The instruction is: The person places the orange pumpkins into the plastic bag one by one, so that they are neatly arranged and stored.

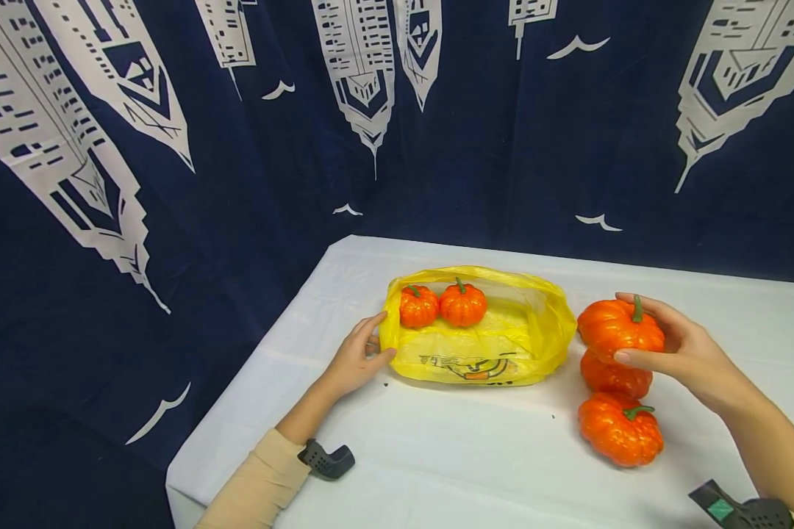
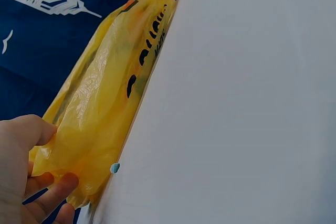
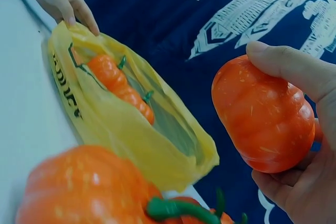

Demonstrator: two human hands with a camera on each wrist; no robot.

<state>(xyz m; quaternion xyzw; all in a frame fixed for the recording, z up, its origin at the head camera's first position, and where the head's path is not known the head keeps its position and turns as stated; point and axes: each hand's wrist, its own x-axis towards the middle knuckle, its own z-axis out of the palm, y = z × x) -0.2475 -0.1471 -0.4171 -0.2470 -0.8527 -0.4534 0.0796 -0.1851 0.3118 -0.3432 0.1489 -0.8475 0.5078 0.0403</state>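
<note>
Beyond the far and left edges of the white-covered table (image 1: 463, 455), a dark blue fabric backdrop (image 1: 463, 184) is spread, on which pale high-rise towers (image 1: 360, 81) are printed with their spires pointed downward. Small white gull-like marks (image 1: 598, 222) are scattered among and below these, one of them being set just outside the left edge, close to the near left corner. On the tabletop two tiny dark specks (image 1: 553, 416) can be seen, one placed nearer the left edge than the other.
</note>
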